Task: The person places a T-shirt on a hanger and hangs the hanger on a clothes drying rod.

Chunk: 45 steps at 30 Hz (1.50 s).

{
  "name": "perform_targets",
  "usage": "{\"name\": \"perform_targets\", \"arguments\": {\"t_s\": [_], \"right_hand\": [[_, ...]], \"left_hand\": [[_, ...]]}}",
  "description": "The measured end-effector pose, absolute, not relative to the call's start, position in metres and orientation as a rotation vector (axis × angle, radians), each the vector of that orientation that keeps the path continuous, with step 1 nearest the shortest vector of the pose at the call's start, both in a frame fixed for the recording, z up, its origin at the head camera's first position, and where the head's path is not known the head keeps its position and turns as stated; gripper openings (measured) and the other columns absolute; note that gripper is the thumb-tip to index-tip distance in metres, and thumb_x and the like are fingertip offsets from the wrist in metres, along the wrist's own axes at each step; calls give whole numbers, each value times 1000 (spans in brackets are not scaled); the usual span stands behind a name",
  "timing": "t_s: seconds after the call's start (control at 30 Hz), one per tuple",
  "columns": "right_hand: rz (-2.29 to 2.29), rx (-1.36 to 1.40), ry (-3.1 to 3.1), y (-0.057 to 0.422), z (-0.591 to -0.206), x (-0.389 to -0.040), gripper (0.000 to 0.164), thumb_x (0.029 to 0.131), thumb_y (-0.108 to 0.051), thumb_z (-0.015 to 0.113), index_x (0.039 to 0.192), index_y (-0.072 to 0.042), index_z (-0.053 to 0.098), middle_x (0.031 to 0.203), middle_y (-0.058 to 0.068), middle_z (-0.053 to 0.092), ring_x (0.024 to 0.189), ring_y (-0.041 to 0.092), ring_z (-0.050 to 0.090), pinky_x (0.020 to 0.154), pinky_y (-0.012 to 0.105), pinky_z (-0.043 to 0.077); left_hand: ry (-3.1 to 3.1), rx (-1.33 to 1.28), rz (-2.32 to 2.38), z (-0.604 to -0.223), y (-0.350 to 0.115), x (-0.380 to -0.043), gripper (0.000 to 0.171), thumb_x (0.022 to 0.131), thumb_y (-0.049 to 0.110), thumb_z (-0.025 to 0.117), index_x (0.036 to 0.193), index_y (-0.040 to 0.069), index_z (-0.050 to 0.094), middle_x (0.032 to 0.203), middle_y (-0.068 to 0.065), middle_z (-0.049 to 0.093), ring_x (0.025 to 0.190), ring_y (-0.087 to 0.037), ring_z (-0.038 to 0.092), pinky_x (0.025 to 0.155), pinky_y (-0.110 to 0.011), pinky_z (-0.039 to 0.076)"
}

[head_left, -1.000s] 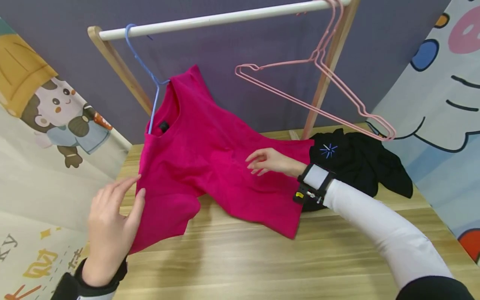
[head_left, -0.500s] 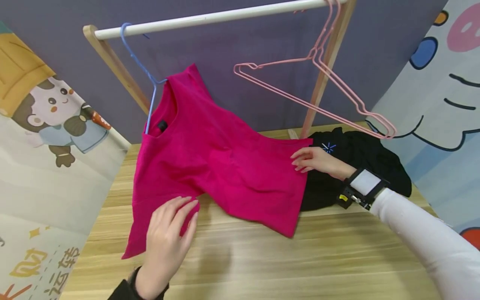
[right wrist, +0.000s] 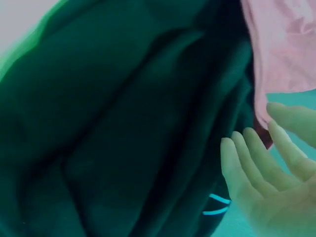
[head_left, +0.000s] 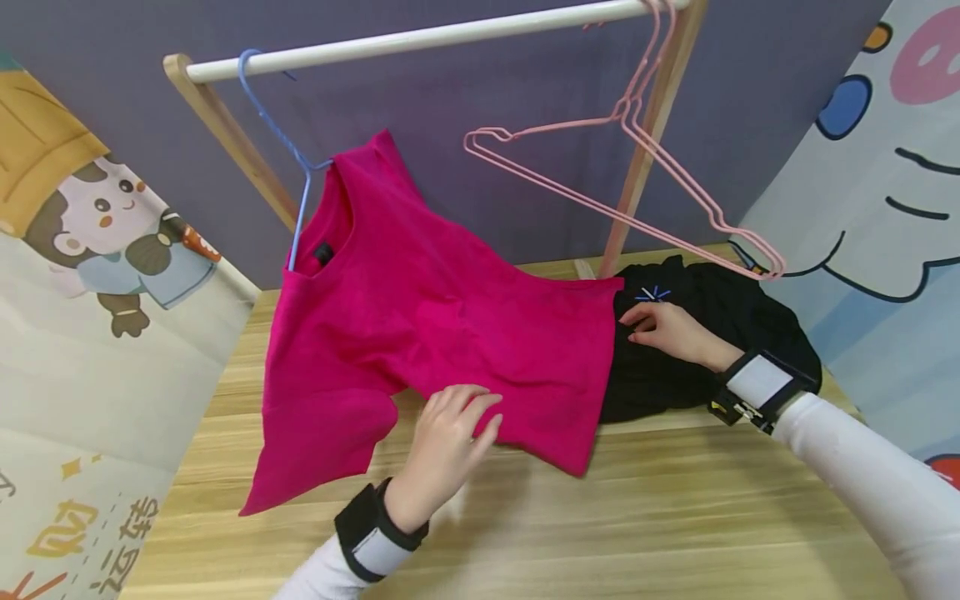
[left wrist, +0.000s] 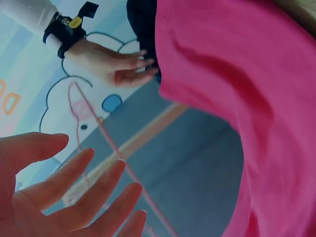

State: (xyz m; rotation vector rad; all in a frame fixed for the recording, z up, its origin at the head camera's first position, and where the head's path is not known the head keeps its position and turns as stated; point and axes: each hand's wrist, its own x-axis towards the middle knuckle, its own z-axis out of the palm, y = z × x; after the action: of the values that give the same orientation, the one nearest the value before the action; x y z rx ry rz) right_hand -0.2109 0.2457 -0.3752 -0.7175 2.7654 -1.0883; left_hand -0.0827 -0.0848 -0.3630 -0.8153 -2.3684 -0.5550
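A bright pink short-sleeved top [head_left: 450, 308] hangs by its neckline from a blue hanger [head_left: 302, 187], one shoulder slipped off and its body spread slantwise to the right. My left hand [head_left: 450, 437] hovers over its lower edge, fingers loosely bent and holding nothing; the left wrist view shows these fingers [left wrist: 111, 180] spread apart. Just past the top's right edge, my right hand [head_left: 678, 333] is over a crumpled black garment [head_left: 720, 304] with a small blue-and-white starburst print. In the right wrist view its fingers [right wrist: 254, 165] are extended beside the black cloth, with nothing between them.
A white rail [head_left: 435, 37] on wooden posts spans the back. Two pink hangers [head_left: 585, 200] hang from its right end, reaching down over the black garment. Wood-grain tabletop [head_left: 600, 533] lies in front, and printed cartoon panels [head_left: 97, 250] stand at both sides.
My left hand has moved right, from the top's left edge to its lower middle. The right hand has shifted right from the pink top to the black garment. The garments look nearly unchanged.
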Motion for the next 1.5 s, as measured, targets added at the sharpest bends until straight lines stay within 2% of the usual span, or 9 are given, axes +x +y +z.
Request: {"name": "perform_targets", "arguments": {"t_s": [0.2, 0.33, 0.47, 0.57, 0.73, 0.83, 1.13, 1.37, 1.5], "right_hand": [[-1026, -721, 2764, 247, -390, -209, 39, 71, 6, 65, 107, 12, 51, 107, 29, 53, 86, 40, 58, 73, 41, 48], [-939, -793, 2744, 245, -401, -208, 47, 67, 5, 68, 108, 14, 48, 105, 31, 52, 86, 41, 56, 76, 47, 45], [-785, -846, 2793, 243, -413, -206, 46, 62, 4, 69, 104, 14, 51, 90, 24, 56, 82, 35, 56, 73, 44, 45], [-659, -869, 2862, 240, -421, -204, 38, 61, 5, 68, 97, 11, 55, 79, 15, 56, 75, 28, 54, 68, 40, 44], [-508, -896, 2994, 236, -425, -202, 11, 69, 6, 62, 79, 5, 60, 74, 12, 59, 73, 28, 57, 68, 41, 45], [-559, -887, 3030, 237, -420, -201, 4, 74, 7, 60, 78, 5, 60, 76, 14, 61, 75, 31, 59, 69, 42, 46], [-913, -910, 3099, 236, -363, -193, 10, 78, 9, 58, 87, 6, 62, 84, 17, 62, 80, 28, 57, 71, 42, 45], [-975, -850, 3171, 229, -310, -190, 12, 83, 3, 56, 94, 2, 62, 88, 15, 62, 72, 16, 51, 63, 16, 38], [-1019, -742, 3163, 225, -282, -191, 15, 87, -3, 52, 99, 2, 61, 92, 17, 61, 69, 11, 51, 59, 13, 36]], "left_hand": [[-2491, -880, -513, -374, -64, -107, 17, 77, 16, 65, 93, 10, 67, 87, -2, 60, 81, -18, 55, 70, -28, 42], [-2588, -842, -480, -383, -60, -128, 17, 78, 17, 65, 93, 10, 67, 86, -3, 61, 79, -18, 55, 68, -28, 43], [-2643, -822, -456, -392, -59, -146, 16, 78, 17, 65, 93, 10, 67, 85, -3, 61, 78, -19, 56, 66, -28, 43], [-2676, -836, -437, -397, -59, -155, 16, 79, 18, 65, 93, 9, 67, 85, -4, 61, 78, -19, 55, 65, -29, 43], [-2729, -843, -418, -404, -61, -167, 17, 80, 19, 63, 94, 9, 67, 88, -5, 61, 81, -20, 56, 68, -31, 43], [-2761, -820, -406, -409, -64, -173, 18, 81, 20, 62, 95, 10, 67, 89, -5, 62, 83, -21, 56, 71, -32, 43], [-2804, -796, -428, -410, -78, -178, 17, 81, 20, 61, 94, 11, 67, 89, -5, 61, 84, -23, 56, 71, -34, 43], [-2826, -781, -454, -405, -87, -181, 17, 81, 20, 61, 95, 10, 67, 90, -6, 61, 82, -23, 56, 70, -34, 43], [-2819, -773, -456, -405, -95, -184, 17, 81, 19, 62, 94, 9, 67, 89, -6, 62, 81, -24, 56, 68, -34, 44]]}}
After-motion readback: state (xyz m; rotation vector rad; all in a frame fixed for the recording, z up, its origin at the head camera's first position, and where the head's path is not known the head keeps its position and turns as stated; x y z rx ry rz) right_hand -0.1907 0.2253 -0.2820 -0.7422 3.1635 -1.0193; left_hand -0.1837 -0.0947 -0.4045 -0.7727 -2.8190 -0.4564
